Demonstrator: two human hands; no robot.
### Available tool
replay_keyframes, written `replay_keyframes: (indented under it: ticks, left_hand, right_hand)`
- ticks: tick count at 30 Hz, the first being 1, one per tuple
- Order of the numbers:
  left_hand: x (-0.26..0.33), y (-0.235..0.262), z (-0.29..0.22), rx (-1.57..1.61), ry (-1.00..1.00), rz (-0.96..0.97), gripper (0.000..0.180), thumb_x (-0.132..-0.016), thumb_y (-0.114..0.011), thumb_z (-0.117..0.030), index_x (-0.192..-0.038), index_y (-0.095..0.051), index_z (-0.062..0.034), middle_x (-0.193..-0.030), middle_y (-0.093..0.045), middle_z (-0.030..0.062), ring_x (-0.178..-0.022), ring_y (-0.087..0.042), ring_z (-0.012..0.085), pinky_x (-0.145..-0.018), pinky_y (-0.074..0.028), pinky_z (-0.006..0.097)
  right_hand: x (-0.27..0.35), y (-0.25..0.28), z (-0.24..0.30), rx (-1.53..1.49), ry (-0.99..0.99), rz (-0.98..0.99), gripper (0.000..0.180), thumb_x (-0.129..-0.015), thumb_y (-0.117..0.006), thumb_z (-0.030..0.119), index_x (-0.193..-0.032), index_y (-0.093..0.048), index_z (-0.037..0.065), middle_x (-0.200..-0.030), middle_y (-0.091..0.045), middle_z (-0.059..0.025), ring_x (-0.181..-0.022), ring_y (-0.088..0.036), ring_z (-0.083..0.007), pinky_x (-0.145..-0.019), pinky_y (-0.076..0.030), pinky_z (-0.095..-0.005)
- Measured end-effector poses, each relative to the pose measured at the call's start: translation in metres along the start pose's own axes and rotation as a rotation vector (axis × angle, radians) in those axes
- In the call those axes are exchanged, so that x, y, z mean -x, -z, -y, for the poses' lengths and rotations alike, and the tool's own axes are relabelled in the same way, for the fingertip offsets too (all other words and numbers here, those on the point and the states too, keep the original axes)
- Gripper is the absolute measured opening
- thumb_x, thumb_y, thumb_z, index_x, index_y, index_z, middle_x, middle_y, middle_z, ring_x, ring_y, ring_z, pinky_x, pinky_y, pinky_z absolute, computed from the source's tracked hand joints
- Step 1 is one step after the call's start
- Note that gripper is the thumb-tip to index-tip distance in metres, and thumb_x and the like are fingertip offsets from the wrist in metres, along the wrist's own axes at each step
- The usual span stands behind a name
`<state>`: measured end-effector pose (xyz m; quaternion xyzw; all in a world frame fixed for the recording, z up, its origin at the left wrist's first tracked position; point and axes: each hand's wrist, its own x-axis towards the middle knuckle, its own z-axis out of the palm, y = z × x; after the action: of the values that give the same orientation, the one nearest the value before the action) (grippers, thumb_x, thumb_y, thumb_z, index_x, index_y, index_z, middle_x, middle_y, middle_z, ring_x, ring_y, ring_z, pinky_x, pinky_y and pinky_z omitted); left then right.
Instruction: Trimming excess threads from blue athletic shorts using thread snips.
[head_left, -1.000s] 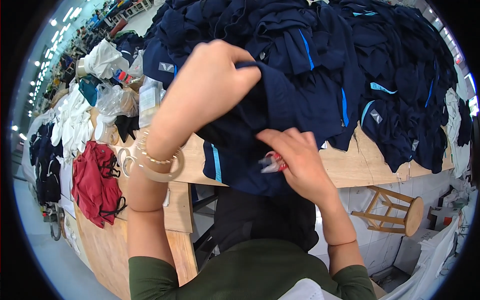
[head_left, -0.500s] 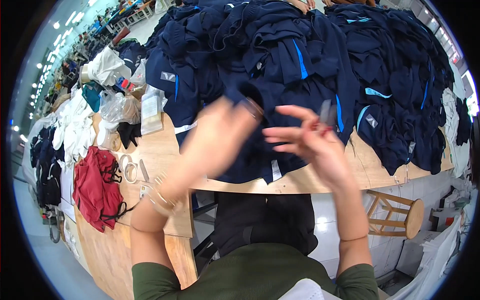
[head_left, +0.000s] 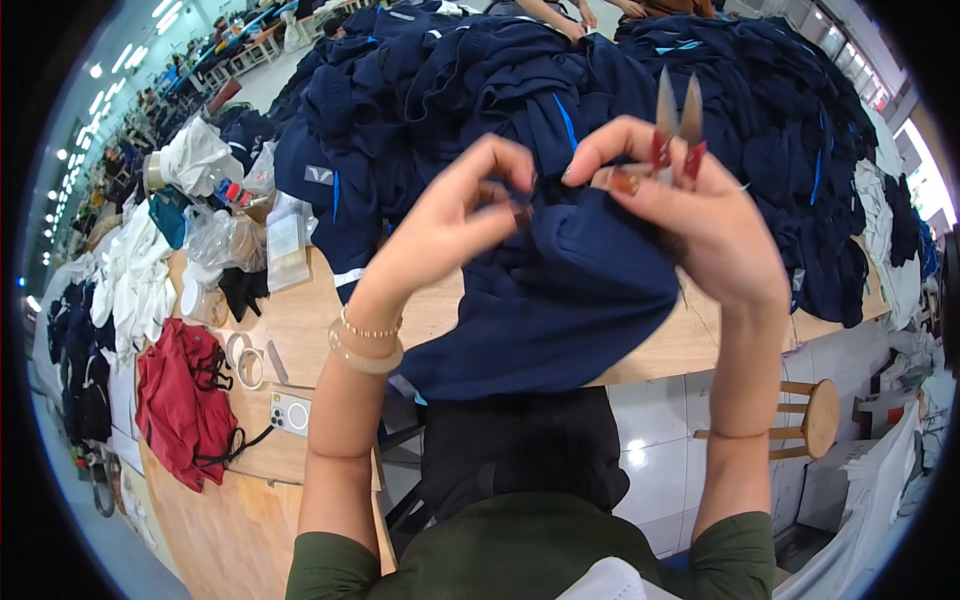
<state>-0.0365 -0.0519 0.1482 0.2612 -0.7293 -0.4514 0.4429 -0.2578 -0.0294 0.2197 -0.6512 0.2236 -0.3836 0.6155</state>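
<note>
A navy garment (head_left: 590, 270) is lifted in front of me, its lower part draping over the table's near edge. My right hand (head_left: 690, 215) has thread snips (head_left: 675, 135) with red handles tucked in it, the two blades pointing up and apart. Its thumb and index finger are also bent at the top of the garment. My left hand (head_left: 465, 210), wearing bracelets, is curled at the garment's left upper edge, finger and thumb closing on the cloth. The fingertips are slightly blurred.
A big heap of navy garments (head_left: 420, 110) with blue stripes covers the table's far side. At left lie a red bag (head_left: 185, 400), tape rolls (head_left: 250, 365), a phone (head_left: 291, 412), plastic bags (head_left: 225, 235) and white cloth (head_left: 140, 270). A wooden stool (head_left: 822, 418) stands right. Another person's hands (head_left: 570, 22) show beyond.
Both hands were blurred and farther apart from the cloth; now they meet at a raised garment. The garment has been pulled up and nearer, and the snips now point up.
</note>
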Motion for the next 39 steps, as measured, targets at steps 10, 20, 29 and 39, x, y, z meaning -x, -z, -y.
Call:
replay_keyframes:
  ticks: [10,20,29,39]
  left_hand:
    - [-0.065,-0.024,-0.059,0.366,-0.123,0.630,0.024,-0.089,-0.060,-0.022,-0.087,-0.063,0.0020,-0.076,-0.055,-0.0027,-0.074,-0.051,0.0078,-0.070,-0.043,0.023]
    - [-0.032,0.045,-0.110,-0.058,0.113,0.331,0.017,-0.084,-0.066,-0.013,-0.080,-0.056,0.0008,-0.079,-0.060,-0.0016,-0.070,-0.053,0.0019,-0.063,-0.043,0.016]
    - [-0.011,0.044,-0.043,-0.016,0.371,0.421,0.026,-0.079,-0.072,-0.008,-0.096,-0.063,0.0091,-0.087,-0.067,0.0033,-0.080,-0.056,0.0045,-0.075,-0.047,0.019]
    - [-0.009,0.072,-0.004,-0.027,0.593,0.470,0.033,-0.078,-0.072,-0.012,-0.105,-0.063,0.0055,-0.100,-0.066,0.0050,-0.092,-0.056,0.0093,-0.083,-0.047,0.024]
  right_hand:
    - [-0.001,-0.002,0.120,0.535,-0.004,-0.097,0.024,-0.087,-0.061,0.024,-0.098,-0.062,0.002,-0.087,-0.066,-0.0132,-0.068,-0.061,-0.0239,-0.068,-0.049,-0.0347]
    - [0.022,0.083,0.082,0.631,-0.014,-0.013,0.019,-0.085,-0.060,0.015,-0.096,-0.061,-0.001,-0.091,-0.064,-0.0079,-0.079,-0.062,-0.0094,-0.078,-0.049,-0.0196]
    - [-0.002,0.131,0.019,0.579,-0.019,-0.081,0.015,-0.087,-0.059,0.017,-0.085,-0.061,0.002,-0.074,-0.055,0.0040,-0.070,-0.049,-0.0025,-0.069,-0.037,-0.0160]
    - [-0.018,0.118,-0.025,0.404,-0.075,-0.066,0.017,-0.085,-0.060,0.019,-0.081,-0.059,0.002,-0.072,-0.053,0.0037,-0.067,-0.047,-0.0026,-0.064,-0.036,-0.0162]
